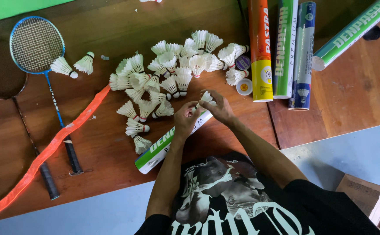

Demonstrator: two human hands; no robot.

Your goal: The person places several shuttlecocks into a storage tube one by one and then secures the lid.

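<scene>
My left hand (pixel 184 119) and my right hand (pixel 218 109) meet over the wooden table (pixel 111 26) and together hold one white feather shuttlecock (pixel 206 96). Under my hands lies a white and green shuttlecock tube (pixel 155 150), angled toward the near table edge. A loose heap of several white shuttlecocks (pixel 168 72) spreads just beyond my fingers.
A blue-framed racket (pixel 36 45) and a dark racket (pixel 0 76) lie at the left, with two shuttlecocks (pixel 73 65) beside them. A long orange strip (pixel 50 148) runs diagonally. Several upright-lying tubes (pixel 281 48) and two round caps (pixel 244 86) sit at the right. A cardboard box (pixel 368 200) stands on the floor.
</scene>
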